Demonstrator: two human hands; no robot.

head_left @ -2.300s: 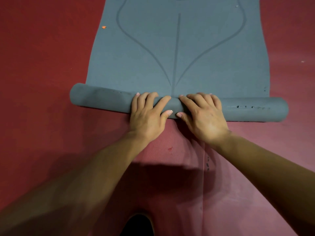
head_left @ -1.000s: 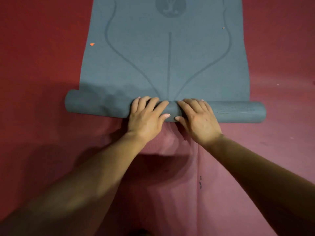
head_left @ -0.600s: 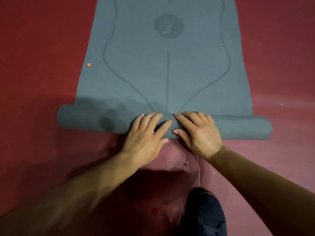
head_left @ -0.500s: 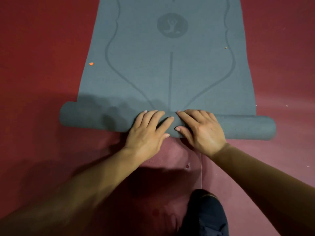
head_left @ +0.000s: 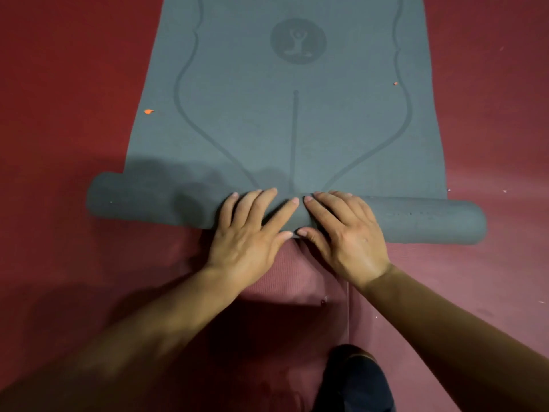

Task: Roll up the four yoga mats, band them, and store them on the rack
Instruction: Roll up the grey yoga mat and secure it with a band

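While the mat point(head_left: 285, 114) lies partly rolled on the red floor point(head_left: 59, 84), left hand point(head_left: 246, 236) and right hand point(head_left: 347, 236) press flat on the roll point(head_left: 430, 221), fingers point(head_left: 252, 203) straight, thumbs nearly touching.

Grey yoga mat point(head_left: 285, 120), partly rolled, laid on red floor point(head_left: 59, 84). Rolled portion point(head_left: 430, 223) is pressed mid-length by left hand point(head_left: 249, 233) and right hand point(head_left: 347, 236), fingers extended, side by side.
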